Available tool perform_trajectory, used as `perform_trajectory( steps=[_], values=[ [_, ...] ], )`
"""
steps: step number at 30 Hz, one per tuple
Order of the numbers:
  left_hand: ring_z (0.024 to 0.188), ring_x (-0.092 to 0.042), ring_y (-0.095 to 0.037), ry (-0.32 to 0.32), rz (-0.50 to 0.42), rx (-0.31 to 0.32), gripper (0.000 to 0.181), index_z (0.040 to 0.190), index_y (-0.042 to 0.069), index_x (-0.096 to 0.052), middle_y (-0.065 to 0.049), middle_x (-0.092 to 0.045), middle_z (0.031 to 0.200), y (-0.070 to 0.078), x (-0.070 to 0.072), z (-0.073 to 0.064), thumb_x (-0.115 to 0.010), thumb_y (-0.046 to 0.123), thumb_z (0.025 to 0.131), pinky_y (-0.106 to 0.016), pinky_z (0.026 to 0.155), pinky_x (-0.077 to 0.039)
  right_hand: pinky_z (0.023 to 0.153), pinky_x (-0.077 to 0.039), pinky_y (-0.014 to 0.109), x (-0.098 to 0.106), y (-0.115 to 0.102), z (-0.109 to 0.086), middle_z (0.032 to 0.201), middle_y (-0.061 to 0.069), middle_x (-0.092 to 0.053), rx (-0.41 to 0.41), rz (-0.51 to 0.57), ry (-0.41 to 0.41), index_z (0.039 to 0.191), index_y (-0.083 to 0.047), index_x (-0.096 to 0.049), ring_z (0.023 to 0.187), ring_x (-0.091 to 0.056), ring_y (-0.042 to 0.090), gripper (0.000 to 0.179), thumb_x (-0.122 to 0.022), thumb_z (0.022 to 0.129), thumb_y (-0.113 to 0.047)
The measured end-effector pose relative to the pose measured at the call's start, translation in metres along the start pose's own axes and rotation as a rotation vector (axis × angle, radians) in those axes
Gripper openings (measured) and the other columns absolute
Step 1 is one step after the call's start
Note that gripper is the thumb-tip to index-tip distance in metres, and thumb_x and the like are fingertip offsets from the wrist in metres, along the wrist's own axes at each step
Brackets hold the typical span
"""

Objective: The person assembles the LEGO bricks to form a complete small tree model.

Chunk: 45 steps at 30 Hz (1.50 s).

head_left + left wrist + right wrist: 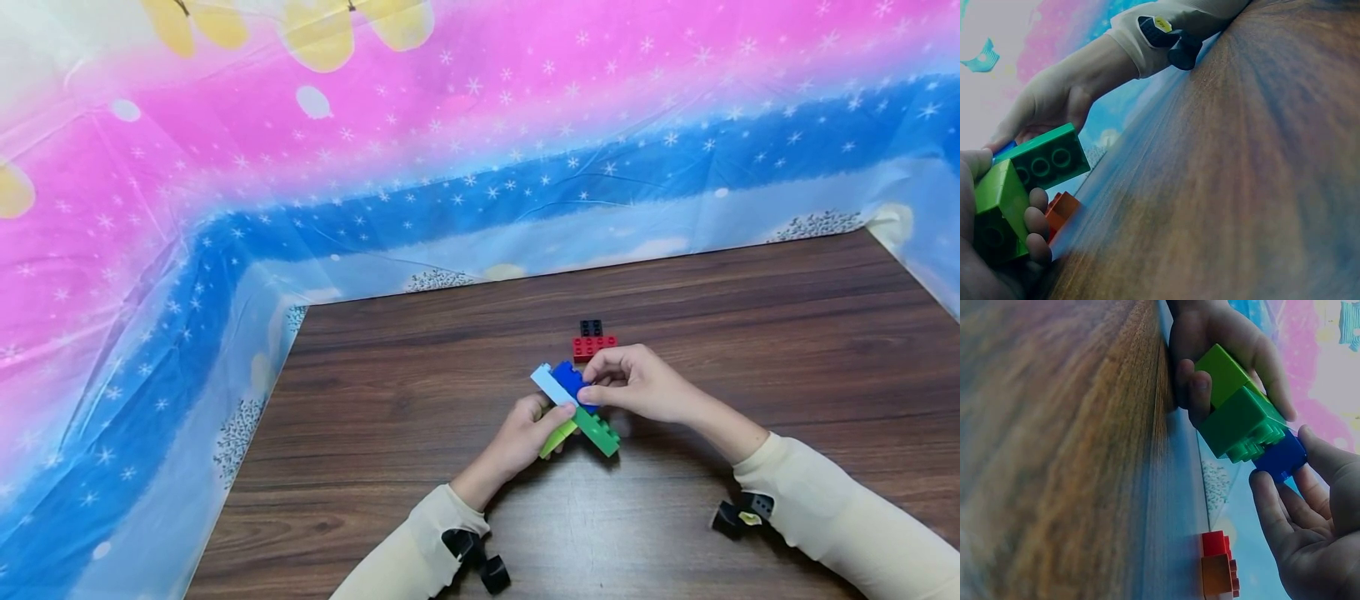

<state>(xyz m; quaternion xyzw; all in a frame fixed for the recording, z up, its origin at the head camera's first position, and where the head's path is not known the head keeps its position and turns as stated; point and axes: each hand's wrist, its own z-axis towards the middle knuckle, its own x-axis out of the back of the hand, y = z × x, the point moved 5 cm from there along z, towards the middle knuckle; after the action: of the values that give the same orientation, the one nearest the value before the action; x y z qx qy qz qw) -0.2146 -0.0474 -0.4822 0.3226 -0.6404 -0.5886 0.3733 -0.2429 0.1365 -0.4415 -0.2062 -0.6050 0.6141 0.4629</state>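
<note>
My left hand point(521, 437) grips a joined group of toy building bricks above the table. In the group are a lime brick point(557, 439), a green brick point(598, 432) and a pale blue brick point(551, 385). Between thumb and fingers, my right hand point(643, 387) pinches a dark blue brick point(567, 377) that lies against the group. In the right wrist view the dark blue brick point(1282, 456) touches the green brick point(1241, 422) on its studded side; whether it is pressed fully on, I cannot tell. Open undersides of the green brick point(1054, 159) show in the left wrist view.
Just beyond the right hand, a red brick point(588, 348) lies on the wooden table point(420, 358), with a black brick point(591, 327) right behind it. A printed cloth point(465, 200) hangs along the table's back and left edges. Black cameras point(476, 560) are strapped to both wrists.
</note>
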Motion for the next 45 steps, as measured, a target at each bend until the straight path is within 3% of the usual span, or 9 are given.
perform_trajectory(
  steps=[20,27,37,45],
  values=[
    [0.061,-0.056,-0.011,-0.008,0.016,-0.011,0.043,0.120,-0.013,-0.064,-0.026,-0.070,0.091,-0.0013,0.0003,0.0010,-0.055,0.027,0.109,-0.023,0.055,-0.048,0.080,-0.060,0.029,0.0012,0.0020,-0.0001,0.101,0.008,-0.075,0.001,0.009,-0.017,0.101,-0.004,-0.072,0.091,-0.069,0.016,0.007,-0.077,0.096,-0.005],
    [0.062,-0.056,-0.013,-0.014,0.017,-0.013,0.041,0.126,-0.012,-0.062,-0.030,-0.070,0.095,-0.0007,-0.0001,0.0013,-0.054,0.025,0.110,-0.023,0.055,-0.048,0.081,-0.061,0.030,0.0008,0.0025,0.0002,0.100,0.008,-0.075,-0.009,0.013,-0.009,0.101,-0.004,-0.072,0.091,-0.070,0.017,0.009,-0.079,0.095,-0.005],
    [0.062,-0.056,-0.011,-0.010,0.031,0.001,0.041,0.122,-0.012,-0.064,-0.018,-0.067,0.085,-0.0002,-0.0005,0.0009,-0.055,0.026,0.110,-0.024,0.055,-0.048,0.081,-0.060,0.029,0.0017,0.0035,0.0003,0.101,0.007,-0.075,-0.021,-0.006,-0.022,0.101,-0.004,-0.072,0.090,-0.069,0.017,0.008,-0.077,0.096,-0.006],
    [0.063,-0.056,-0.012,-0.020,0.037,-0.010,0.042,0.126,-0.012,-0.062,-0.026,-0.068,0.091,-0.0003,-0.0003,0.0013,-0.054,0.025,0.111,-0.024,0.056,-0.048,0.081,-0.060,0.029,0.0017,0.0041,0.0002,0.101,0.008,-0.075,-0.029,0.005,-0.026,0.101,-0.004,-0.072,0.091,-0.069,0.017,0.008,-0.078,0.096,-0.006]
  ],
)
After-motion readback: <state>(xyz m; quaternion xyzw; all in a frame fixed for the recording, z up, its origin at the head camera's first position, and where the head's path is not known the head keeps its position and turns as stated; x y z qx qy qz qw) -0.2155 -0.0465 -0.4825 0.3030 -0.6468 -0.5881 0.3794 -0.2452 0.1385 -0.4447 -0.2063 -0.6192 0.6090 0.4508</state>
